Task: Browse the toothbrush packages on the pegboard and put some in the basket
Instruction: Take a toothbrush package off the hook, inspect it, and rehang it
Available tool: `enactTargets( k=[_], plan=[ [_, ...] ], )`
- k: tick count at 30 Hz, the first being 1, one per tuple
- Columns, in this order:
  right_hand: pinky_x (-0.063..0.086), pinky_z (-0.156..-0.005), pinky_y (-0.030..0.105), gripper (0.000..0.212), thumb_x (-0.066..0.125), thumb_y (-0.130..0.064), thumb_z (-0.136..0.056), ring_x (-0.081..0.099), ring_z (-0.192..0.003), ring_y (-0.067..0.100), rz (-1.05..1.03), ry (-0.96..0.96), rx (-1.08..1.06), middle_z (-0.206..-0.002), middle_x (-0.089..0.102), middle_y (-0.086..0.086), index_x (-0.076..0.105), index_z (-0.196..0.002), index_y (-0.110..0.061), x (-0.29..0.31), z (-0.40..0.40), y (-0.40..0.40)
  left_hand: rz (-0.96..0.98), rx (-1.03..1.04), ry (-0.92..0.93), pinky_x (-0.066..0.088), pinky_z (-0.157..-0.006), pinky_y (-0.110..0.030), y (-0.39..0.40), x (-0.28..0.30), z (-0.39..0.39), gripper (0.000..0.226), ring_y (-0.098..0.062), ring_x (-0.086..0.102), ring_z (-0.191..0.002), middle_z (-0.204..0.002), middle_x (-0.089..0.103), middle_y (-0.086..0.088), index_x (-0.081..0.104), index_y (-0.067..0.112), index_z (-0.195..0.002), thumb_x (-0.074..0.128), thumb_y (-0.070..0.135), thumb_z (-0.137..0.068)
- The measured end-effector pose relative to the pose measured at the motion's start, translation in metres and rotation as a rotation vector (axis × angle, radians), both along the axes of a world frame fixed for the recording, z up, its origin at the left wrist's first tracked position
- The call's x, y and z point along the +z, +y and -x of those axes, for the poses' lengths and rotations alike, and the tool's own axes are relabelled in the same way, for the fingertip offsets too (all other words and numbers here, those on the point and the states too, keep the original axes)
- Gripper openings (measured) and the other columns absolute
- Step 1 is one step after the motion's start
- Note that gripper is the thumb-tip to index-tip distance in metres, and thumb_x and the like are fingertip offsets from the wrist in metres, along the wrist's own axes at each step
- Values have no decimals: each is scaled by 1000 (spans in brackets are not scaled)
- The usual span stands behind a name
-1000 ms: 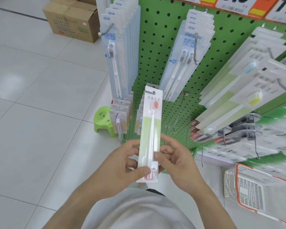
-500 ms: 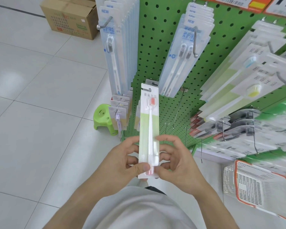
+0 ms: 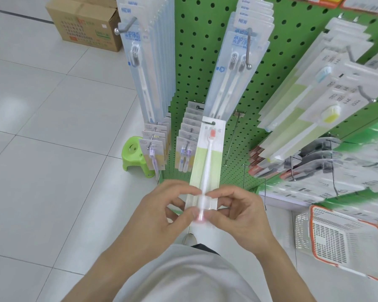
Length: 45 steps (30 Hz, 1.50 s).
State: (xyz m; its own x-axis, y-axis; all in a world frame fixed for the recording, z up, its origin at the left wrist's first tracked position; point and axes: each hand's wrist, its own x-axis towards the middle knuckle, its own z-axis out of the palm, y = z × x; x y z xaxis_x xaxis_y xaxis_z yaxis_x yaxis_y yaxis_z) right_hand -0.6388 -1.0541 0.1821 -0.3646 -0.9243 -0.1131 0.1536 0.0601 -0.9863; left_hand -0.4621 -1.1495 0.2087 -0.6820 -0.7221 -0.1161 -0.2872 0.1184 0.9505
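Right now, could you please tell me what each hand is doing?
Left hand: fingers pinching the bottom of the toothbrush package.
Right hand: fingers pinching the same package's lower end from the other side.

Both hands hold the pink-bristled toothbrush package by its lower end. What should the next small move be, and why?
Probably carry the toothbrush package right and down toward the basket. Left hand and right hand both pinch it, it is off the pegboard, and the basket sits at lower right.
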Motion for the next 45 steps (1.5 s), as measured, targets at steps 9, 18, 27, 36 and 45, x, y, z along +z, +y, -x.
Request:
enactTargets(
  k=[9, 18, 27, 36, 45],
  plan=[
    [55, -63, 40, 35, 92, -31, -72, 63, -65, 18, -21, -2, 80, -82, 67, 20, 77, -101, -18, 2, -1, -5, 97, 18, -28, 48, -75, -12, -1, -12, -3, 33, -8, 60, -104, -116, 59, 22, 61, 47, -105, 67, 17, -94],
    [55, -67, 27, 74, 81, 1, -81, 67, -67, 17, -78, 174, -38, -101, 75, -3, 48, -140, -31, 4, -16, -4, 0, 93, -63, 47, -67, -11, -1, -14, -6, 33, -9, 64, -75, -89, 69, 14, 72, 32, -108, 77, 9, -85],
    [57, -74, 30, 48, 79, -5, -84, 64, -81, 17, -22, 180, 51, -110, 72, -3, 67, -125, -27, 6, -11, 1, -363, 154, 113, 57, -73, -24, 0, -17, 0, 25, -27, 72, -78, -87, 76, -11, 74, 10, -101, 79, 15, -77],
    [56, -90, 42, 49, 72, -19, -86, 67, -104, 28, -97, -61, 38, -117, 70, 7, 59, -133, -16, -10, -8, -2, -442, 75, 120, 55, -71, -23, 3, -16, 0, 18, -20, 70, -71, -81, 75, -14, 73, 3, -106, 69, -3, -90],
    [56, -81, 38, 54, 86, -23, -70, 66, -85, 27, -162, -144, -33, -94, 76, 16, 67, -119, -14, -15, -4, -5, -489, 19, 91, 59, -76, -28, 4, -14, 0, 25, -28, 76, -90, -101, 78, -9, 67, 9, -119, 60, 1, -96]
  ],
)
